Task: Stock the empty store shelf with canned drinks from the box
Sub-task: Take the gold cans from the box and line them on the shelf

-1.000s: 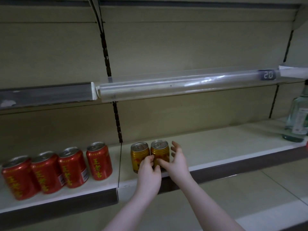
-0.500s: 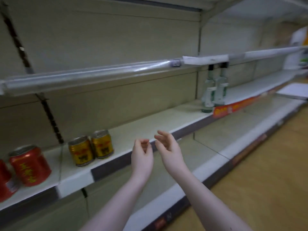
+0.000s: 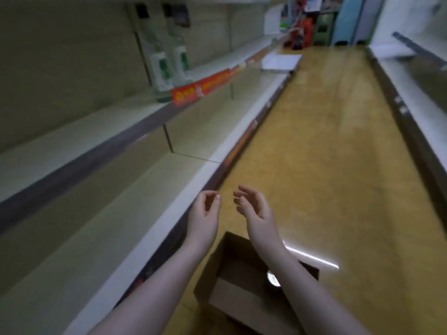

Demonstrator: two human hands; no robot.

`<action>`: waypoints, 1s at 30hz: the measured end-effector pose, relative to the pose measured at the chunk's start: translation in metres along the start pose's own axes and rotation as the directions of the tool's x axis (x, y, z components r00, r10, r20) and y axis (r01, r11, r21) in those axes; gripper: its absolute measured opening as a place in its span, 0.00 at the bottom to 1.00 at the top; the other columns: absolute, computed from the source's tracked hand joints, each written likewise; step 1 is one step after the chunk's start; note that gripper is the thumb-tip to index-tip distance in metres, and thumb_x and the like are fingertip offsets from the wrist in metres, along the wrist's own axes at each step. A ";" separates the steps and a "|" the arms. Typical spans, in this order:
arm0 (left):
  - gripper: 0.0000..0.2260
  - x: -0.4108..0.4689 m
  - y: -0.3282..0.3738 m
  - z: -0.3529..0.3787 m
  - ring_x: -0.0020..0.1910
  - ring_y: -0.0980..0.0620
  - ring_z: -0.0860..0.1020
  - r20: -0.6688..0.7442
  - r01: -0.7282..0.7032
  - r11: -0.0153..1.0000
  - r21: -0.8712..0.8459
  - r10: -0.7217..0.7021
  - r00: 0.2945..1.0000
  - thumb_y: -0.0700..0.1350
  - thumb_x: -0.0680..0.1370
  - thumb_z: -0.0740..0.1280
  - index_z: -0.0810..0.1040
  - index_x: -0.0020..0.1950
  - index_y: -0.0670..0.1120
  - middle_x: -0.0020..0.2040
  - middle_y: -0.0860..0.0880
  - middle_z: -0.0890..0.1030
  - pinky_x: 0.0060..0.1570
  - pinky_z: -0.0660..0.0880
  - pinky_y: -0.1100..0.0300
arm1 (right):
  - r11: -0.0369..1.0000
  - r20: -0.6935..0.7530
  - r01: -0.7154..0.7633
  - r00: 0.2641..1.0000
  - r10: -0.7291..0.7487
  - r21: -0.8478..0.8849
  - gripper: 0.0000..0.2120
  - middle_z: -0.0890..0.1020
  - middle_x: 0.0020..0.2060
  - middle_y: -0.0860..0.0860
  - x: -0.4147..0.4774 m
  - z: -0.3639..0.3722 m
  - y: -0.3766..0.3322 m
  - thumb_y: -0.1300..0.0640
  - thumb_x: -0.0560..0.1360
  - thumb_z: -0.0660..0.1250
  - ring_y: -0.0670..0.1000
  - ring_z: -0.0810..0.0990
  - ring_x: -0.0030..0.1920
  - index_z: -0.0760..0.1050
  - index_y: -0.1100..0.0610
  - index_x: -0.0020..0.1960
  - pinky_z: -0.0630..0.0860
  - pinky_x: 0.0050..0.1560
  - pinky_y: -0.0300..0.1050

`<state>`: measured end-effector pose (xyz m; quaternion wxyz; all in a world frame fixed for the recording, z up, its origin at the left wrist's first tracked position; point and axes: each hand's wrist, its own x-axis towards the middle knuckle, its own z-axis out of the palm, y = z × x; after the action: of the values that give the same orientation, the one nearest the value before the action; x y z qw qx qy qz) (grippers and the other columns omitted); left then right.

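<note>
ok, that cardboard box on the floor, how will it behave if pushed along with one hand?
Probably light: the box looks nearly empty, with only one can top showing. It should slide easily, since the floor looks glossy. Its open walls may flex rather than push stiffly.

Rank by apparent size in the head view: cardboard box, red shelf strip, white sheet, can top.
1. cardboard box
2. red shelf strip and white sheet: alike, both far, unranked
3. can top, partly hidden
</note>
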<state>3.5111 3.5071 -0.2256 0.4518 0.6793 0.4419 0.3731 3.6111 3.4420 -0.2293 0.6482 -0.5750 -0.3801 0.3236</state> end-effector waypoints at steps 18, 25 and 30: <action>0.33 -0.024 -0.225 0.162 0.68 0.50 0.68 0.543 -0.012 0.852 0.523 -0.323 0.775 0.45 0.71 0.73 0.61 0.71 0.44 0.68 0.47 0.66 0.62 0.66 0.64 | 0.415 -0.305 -0.494 0.843 0.442 -0.764 0.26 0.69 0.68 0.50 -0.048 -0.105 0.223 0.54 0.76 0.64 0.50 0.69 0.68 0.62 0.55 0.71 0.68 0.64 0.42; 0.30 -0.028 -0.240 0.191 0.63 0.46 0.72 0.569 -0.005 0.842 0.539 -0.360 0.739 0.47 0.69 0.73 0.65 0.66 0.42 0.64 0.44 0.71 0.56 0.69 0.59 | 0.508 -0.258 -0.488 0.851 0.457 -0.709 0.23 0.74 0.66 0.49 -0.053 -0.103 0.227 0.58 0.76 0.61 0.49 0.72 0.65 0.64 0.53 0.70 0.68 0.59 0.39; 0.23 -0.031 -0.241 0.184 0.59 0.47 0.74 0.527 -0.004 0.856 0.518 -0.315 0.790 0.46 0.69 0.72 0.69 0.60 0.44 0.60 0.46 0.74 0.48 0.69 0.59 | 0.522 -0.233 -0.448 0.874 0.426 -0.726 0.22 0.72 0.67 0.48 -0.054 -0.098 0.229 0.57 0.77 0.59 0.49 0.71 0.66 0.63 0.51 0.70 0.68 0.61 0.41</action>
<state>3.6042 3.4743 -0.5137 0.4087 0.8128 0.4144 -0.0240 3.6732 3.3767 -0.4681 0.2480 -0.8731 -0.3147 0.2777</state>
